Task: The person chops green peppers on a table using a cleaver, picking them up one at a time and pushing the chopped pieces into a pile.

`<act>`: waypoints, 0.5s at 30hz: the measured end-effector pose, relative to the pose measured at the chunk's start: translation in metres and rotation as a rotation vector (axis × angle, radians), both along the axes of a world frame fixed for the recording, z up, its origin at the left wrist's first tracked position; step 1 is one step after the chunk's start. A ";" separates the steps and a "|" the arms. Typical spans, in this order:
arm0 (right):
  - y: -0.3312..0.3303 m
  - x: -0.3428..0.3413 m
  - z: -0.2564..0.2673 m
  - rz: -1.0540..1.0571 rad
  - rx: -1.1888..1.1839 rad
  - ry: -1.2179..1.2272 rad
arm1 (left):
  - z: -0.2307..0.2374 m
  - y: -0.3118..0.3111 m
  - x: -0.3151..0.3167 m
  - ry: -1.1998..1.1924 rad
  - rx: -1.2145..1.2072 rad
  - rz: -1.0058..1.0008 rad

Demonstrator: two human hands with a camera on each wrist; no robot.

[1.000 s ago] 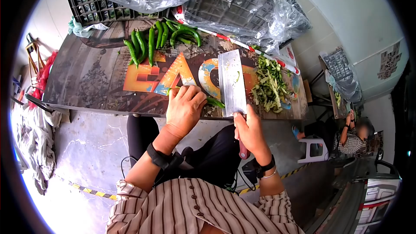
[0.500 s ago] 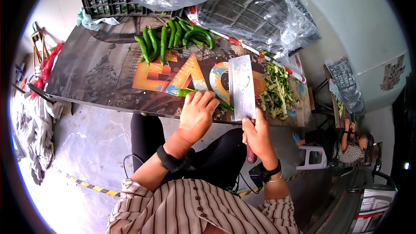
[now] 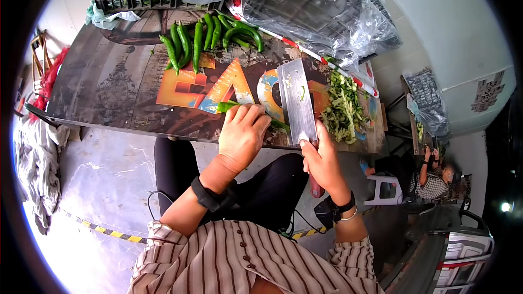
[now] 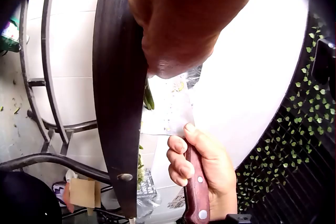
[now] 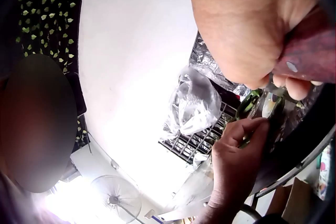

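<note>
Under my left hand lies a green chili pepper on the table, gripped by the curled fingers, with an end showing at either side. My right hand grips a cleaver whose broad blade stands just right of the pepper's tip. Green bits cling to the blade. Thumb and fingers wrap the red-brown handle in the left wrist view. Chopped pepper is heaped to the right of the blade. Several whole chili peppers lie toward the back of the table.
Plastic-covered black crates stand along the back, behind a red-and-white strip. A pale cloth lies at the table's back left corner. Another person sits at the far right near a white stool.
The head view has shifted slightly. More of the pepper's left end shows beside my left hand than a second ago. Both hands keep their holds, and the cleaver stays by the pepper's tip.
</note>
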State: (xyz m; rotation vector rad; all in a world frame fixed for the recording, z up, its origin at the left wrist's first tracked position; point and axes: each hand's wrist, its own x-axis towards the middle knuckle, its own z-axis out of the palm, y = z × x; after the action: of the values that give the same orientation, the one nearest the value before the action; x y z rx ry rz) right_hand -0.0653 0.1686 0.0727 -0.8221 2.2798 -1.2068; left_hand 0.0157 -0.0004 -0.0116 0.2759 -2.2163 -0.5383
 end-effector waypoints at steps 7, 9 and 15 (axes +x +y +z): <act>0.009 -0.010 0.006 0.011 0.059 0.119 | 0.002 -0.001 0.001 -0.033 -0.005 -0.025; 0.008 -0.011 0.012 0.048 0.077 0.205 | 0.003 -0.001 0.001 -0.032 -0.004 -0.036; -0.005 -0.010 0.042 0.285 0.208 0.367 | 0.006 -0.002 0.003 -0.055 -0.006 -0.040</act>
State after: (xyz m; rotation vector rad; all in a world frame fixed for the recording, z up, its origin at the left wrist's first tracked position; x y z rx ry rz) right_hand -0.0753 0.1631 0.1150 -1.3204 2.4059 -0.7242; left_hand 0.0185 -0.0021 -0.0056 0.2464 -2.2801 -0.5510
